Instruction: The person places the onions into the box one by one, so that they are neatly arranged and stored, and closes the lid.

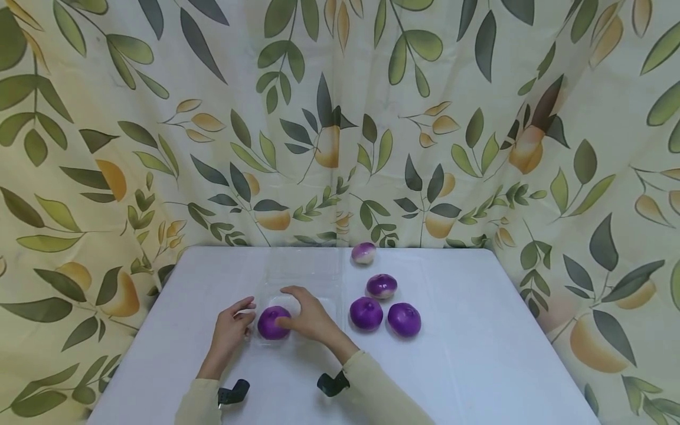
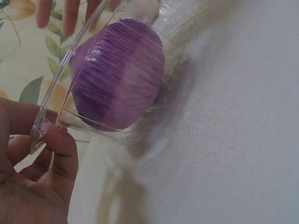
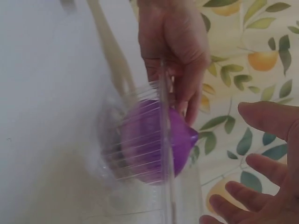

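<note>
A clear plastic clamshell box (image 1: 340, 289) lies left of the middle of the table, its lid folded back. One glossy purple onion (image 1: 270, 326) sits in its near left corner, its pointed tip (image 3: 192, 136) rising above the rim in the right wrist view. My left hand (image 1: 225, 333) is at the box's left side; in the left wrist view its thumb and fingers pinch the clear rim (image 2: 39, 133). Over the box, my right hand (image 1: 313, 319) has its fingers spread. From the right wrist view, those fingers (image 3: 254, 196) hold nothing and stand apart from the onion.
Several more purple onions (image 1: 366, 313) stand right of the box, the farthest one (image 1: 363, 253) showing its pale base near the back edge. The white table (image 1: 478, 354) ends against a leaf-and-fruit patterned curtain (image 1: 340, 130).
</note>
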A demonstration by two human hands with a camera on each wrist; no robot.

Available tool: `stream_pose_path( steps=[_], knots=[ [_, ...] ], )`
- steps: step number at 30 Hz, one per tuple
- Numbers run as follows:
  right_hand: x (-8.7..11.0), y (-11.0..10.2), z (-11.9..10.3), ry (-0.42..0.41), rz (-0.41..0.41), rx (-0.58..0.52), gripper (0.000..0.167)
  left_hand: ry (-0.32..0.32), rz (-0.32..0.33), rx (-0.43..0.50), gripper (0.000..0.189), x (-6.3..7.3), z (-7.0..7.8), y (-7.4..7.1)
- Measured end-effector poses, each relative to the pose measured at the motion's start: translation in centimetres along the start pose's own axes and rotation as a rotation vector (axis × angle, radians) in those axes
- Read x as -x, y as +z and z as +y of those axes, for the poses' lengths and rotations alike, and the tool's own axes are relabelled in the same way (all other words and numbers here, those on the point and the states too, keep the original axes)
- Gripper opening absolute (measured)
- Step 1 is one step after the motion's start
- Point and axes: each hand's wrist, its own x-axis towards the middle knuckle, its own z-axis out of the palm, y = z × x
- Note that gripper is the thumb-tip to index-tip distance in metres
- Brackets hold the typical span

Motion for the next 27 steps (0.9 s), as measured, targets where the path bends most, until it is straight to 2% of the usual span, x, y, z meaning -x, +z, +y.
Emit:
stream_pose_path(
  steps=[4, 9, 18, 27],
  knots=[
    [0.4, -0.8, -0.3, -0.004, 0.020, -0.014, 0.067, 0.004, -0.002, 0.005, 0.046, -0.1, 0.2, 0.0],
    [1.1, -1.9, -0.7, -0.063, 0.048, -0.048, 0.065, 0.013, -0.004, 0.010, 0.046, 0.0, 0.3, 0.0],
    [3.4, -4.2, -1.7, -0.113, 0.063, -0.130, 0.064, 0.006, -0.004, 0.018, 0.046, 0.2, -0.2, 0.0],
    [4.5, -5.8, -0.6, -0.137, 0.141, -0.175, 0.062, 0.010, 0.004, 0.016, 0.046, 0.1, 0.0, 0.1]
  ],
)
